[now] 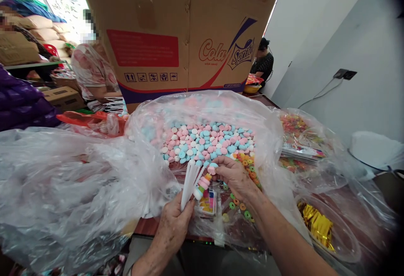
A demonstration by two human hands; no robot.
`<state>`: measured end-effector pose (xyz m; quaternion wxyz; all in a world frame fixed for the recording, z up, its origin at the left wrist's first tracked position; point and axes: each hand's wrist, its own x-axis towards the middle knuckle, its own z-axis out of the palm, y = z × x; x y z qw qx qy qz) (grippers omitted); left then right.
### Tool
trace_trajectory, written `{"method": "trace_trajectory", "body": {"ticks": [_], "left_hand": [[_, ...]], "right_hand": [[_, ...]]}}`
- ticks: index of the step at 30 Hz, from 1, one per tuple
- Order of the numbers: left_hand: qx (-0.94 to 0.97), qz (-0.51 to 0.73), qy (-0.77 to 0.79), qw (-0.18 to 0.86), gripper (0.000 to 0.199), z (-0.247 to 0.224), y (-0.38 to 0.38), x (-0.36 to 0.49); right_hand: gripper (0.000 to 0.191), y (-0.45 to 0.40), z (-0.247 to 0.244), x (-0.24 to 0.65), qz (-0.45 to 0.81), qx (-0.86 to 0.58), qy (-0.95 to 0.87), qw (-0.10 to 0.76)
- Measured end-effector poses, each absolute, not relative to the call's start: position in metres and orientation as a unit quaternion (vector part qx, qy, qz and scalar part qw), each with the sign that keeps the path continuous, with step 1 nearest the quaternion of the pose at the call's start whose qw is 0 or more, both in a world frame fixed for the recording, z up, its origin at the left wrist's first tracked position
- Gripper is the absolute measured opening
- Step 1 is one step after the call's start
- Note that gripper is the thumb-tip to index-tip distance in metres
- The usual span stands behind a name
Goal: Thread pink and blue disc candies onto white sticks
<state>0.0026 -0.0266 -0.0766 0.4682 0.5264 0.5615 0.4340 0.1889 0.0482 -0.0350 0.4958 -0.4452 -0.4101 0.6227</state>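
Note:
My left hand (177, 219) is closed round a bunch of white plastic sticks (188, 179) that fan upward. One of these sticks carries a row of threaded candies (202, 187) in white, green, pink and orange. At its upper end, my right hand (232, 176) pinches pink and blue candy pieces (212, 168) against the stick tip. Beyond both hands, a clear plastic bag lies open on a heap of pink, blue and white round candies (205, 139). Orange and green ring candies (248, 168) lie beside my right hand. Small printed cards (208, 203) rest below the sticks.
A tall cardboard carton (186, 36) stands behind the heap. Crumpled plastic sheeting (72, 183) covers the left side. At right are a bag of colourful candies (295, 126) and a clear tub (350, 246) with gold ties (317, 225). Other people sit behind the carton, left and right.

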Motion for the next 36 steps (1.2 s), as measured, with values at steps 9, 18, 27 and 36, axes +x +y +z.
{"method": "trace_trajectory", "body": {"ticks": [9, 18, 27, 36], "left_hand": [[0.528, 0.444, 0.568, 0.45, 0.024, -0.071, -0.027, 0.006], [0.535, 0.452, 0.572, 0.426, 0.028, -0.074, -0.03, 0.005], [0.53, 0.437, 0.583, 0.435, 0.027, -0.081, -0.027, 0.002], [0.474, 0.456, 0.563, 0.5, 0.035, -0.078, -0.03, -0.001]], "right_hand": [[0.036, 0.039, -0.043, 0.19, 0.419, -0.523, -0.609, 0.424], [0.038, 0.032, -0.053, 0.184, 0.193, -0.424, -0.788, 0.403], [0.041, 0.025, -0.057, 0.179, 0.106, -0.379, -0.821, 0.413], [0.04, 0.017, -0.047, 0.176, 0.104, -0.363, -0.839, 0.391]]}}
